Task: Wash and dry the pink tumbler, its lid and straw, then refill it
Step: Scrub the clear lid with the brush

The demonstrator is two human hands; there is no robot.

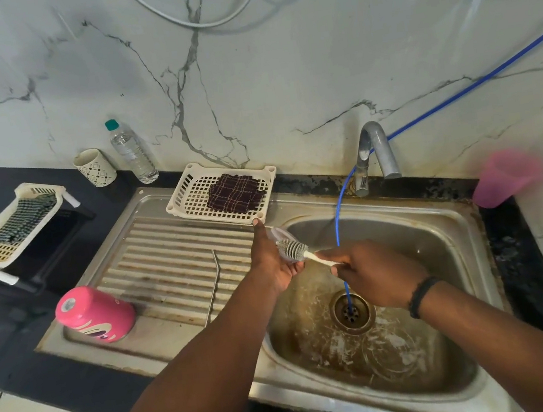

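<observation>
Head view, stainless sink unit set in a dark counter. Basin (pixel 419 342): stained, at 5 o'clock of frame; drain at its centre, entered by a thin blue hose (pixel 338 231) hanging from 12 o'clock. Left hand (pixel 272 261): held over the basin's 10 o'clock rim, fingers curled under a clear lid (pixel 283 239), which is gripped and largely hidden. Right hand (pixel 372 273): closed round the white handle of a bottle brush (pixel 294 248), whose bristle head is pressed against the lid. Pink tumbler (pixel 95 314): stood upside down on the draining board at 8 o'clock, well apart from both hands. Metal straw (pixel 212 289): laid along the ribs of the draining board, between tumbler and hands. White basket (pixel 183 200): at 12 o'clock of the board, a dark checked cloth (pixel 235 193) lying in it. Tap (pixel 374 154): at 1 o'clock. Pink cup (pixel 504 178): blurred, at 3 o'clock on the counter.
</observation>
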